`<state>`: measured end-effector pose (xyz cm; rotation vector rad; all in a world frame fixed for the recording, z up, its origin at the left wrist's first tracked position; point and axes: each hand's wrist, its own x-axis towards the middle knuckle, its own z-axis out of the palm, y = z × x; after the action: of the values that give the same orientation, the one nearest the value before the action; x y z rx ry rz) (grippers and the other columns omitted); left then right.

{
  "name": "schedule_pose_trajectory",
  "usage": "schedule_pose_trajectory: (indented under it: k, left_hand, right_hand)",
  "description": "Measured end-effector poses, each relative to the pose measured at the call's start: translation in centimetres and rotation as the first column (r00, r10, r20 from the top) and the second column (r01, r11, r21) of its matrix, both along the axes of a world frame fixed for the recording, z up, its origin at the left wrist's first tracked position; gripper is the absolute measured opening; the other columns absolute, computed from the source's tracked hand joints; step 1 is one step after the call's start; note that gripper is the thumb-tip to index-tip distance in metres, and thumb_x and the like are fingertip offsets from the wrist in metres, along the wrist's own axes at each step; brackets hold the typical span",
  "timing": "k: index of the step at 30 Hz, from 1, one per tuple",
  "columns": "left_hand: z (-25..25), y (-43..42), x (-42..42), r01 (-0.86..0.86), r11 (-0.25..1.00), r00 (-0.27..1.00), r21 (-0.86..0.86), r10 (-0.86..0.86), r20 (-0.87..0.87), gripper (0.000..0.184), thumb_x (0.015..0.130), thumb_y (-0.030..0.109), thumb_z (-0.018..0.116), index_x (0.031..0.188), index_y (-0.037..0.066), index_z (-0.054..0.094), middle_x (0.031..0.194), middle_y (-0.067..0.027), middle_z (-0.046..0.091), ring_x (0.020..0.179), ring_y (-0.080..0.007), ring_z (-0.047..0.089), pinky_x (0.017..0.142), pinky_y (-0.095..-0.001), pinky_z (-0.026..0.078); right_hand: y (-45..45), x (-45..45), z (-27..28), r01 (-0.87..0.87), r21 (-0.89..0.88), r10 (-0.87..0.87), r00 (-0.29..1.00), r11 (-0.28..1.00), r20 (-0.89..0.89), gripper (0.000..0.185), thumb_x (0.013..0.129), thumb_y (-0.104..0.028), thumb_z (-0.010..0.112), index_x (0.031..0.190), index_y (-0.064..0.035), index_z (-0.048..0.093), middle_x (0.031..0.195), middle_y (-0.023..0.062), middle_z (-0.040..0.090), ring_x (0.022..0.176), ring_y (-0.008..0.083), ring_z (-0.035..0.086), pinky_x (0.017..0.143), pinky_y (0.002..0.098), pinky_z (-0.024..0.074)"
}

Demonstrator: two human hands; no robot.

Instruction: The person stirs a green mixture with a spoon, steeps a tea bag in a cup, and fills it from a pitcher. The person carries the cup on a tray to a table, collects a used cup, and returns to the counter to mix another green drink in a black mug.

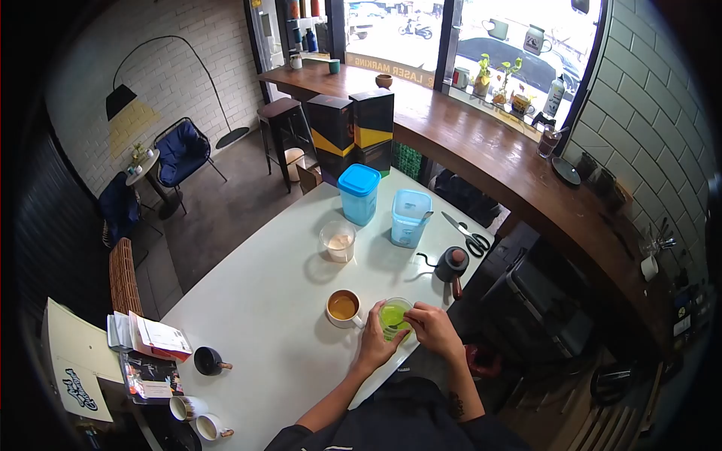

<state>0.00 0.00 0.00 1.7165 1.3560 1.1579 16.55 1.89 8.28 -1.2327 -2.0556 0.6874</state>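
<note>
A clear cup of green liquid (392, 314) stands near the table's front edge. Wrapped round its left side is my left hand (381, 342). My right hand (435, 329) is closed in a pinch over the cup's right rim, on what looks like a thin stirrer whose end is in the liquid. Just left of the cup sits a white mug of brown drink (344, 306), its handle close to my left fingers. Farther back are a clear cup with pale contents (339, 244), a blue-lidded container (358, 197) and an open blue container (410, 222) with a spoon in it.
On the white table (256, 301), a black kettle (452, 264) and scissors (475, 242) lie to the right. Black boxes (352, 135) stand at the back. A dark mug (208, 361), white mugs (210, 427) and papers (160, 336) are at the left. Beyond runs a wooden counter (481, 143).
</note>
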Motion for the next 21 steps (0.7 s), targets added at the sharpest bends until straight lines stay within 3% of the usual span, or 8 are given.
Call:
schedule_pose_trajectory:
  k: [8,15,21]
  left_hand:
    - [0.2,0.1,-0.1,-0.008,1.0,1.0,-0.006,0.008,0.01,0.085,0.076,0.024,0.082,0.14,0.002,0.029,0.132,-0.0214,0.049,0.121,-0.0353,0.052,0.1,-0.0418,0.044]
    - [-0.1,0.0,-0.2,-0.006,1.0,1.0,0.002,0.006,-0.011,0.086,0.075,0.021,0.082,0.14,0.002,0.029,0.132,-0.0216,0.049,0.121,-0.0368,0.052,0.099,-0.0423,0.044]
    - [-0.1,0.0,-0.1,-0.012,1.0,1.0,0.025,0.012,-0.017,0.086,0.075,0.022,0.082,0.14,0.003,0.029,0.132,-0.0218,0.049,0.121,-0.0369,0.052,0.099,-0.0426,0.044]
  right_hand:
    - [0.3,-0.3,-0.2,0.134,0.057,-0.137,0.989,0.989,0.05,0.011,0.085,-0.008,0.061,0.091,-0.0033,0.069,0.08,0.015,0.06,0.074,0.0365,0.062,0.066,0.0443,0.0486]
    - [0.4,-1.3,-1.0,0.086,0.057,-0.083,0.995,0.995,-0.056,0.01,0.084,-0.006,0.065,0.09,0.001,0.068,0.078,0.0152,0.059,0.07,0.0348,0.061,0.063,0.0403,0.0471]
    - [0.2,-0.3,0.1,0.01,0.022,-0.011,0.998,1.0,0.063,0.009,0.085,-0.007,0.063,0.089,0.0,0.067,0.08,0.0149,0.06,0.072,0.0355,0.062,0.064,0.0415,0.0477]
